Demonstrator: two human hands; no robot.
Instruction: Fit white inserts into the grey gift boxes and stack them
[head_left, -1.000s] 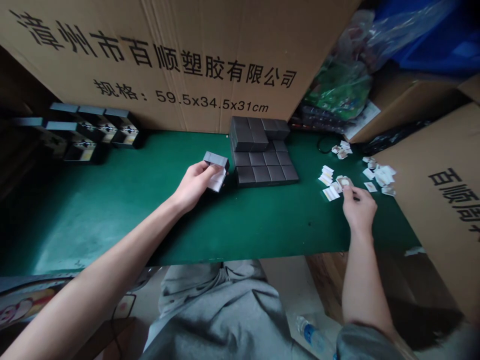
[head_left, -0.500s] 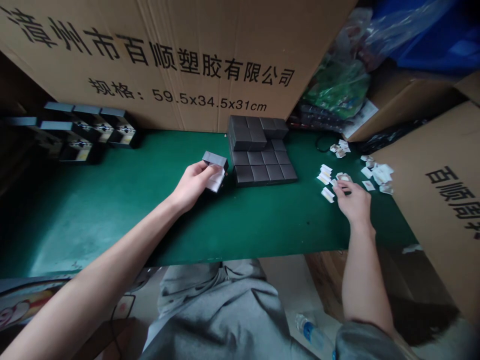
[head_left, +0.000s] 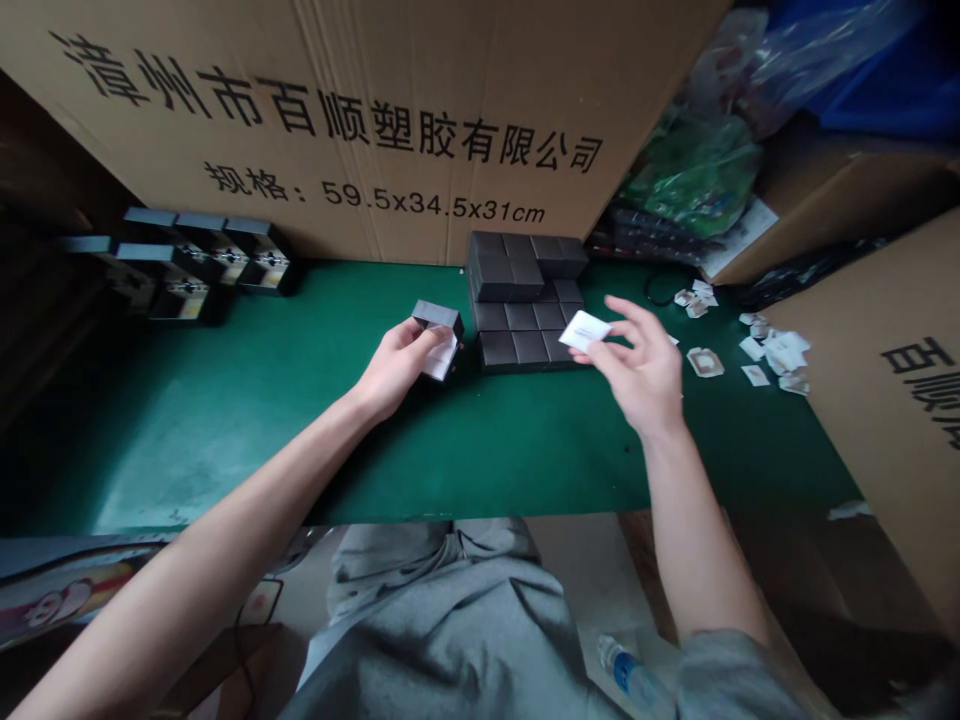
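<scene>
Open dark boxes (head_left: 186, 285) stand at upper left. At centre, my left hand (head_left: 396, 365) grips a small box (head_left: 442, 318); to its right, closed boxes (head_left: 517, 318) are stacked. Right of centre, my right hand (head_left: 643, 375) pinches a white card (head_left: 583, 332).

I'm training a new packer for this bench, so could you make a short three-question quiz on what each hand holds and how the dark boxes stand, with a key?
1. What is the right hand holding?
2. True or false: the left hand holds nothing.
3. Which boxes stand open?
A) the dark boxes at the left of the green table
B) the stack in the middle
C) neither group

Key:
1. A small white card, pinched in the fingers.
2. False; it grips a small dark box.
3. A
</scene>
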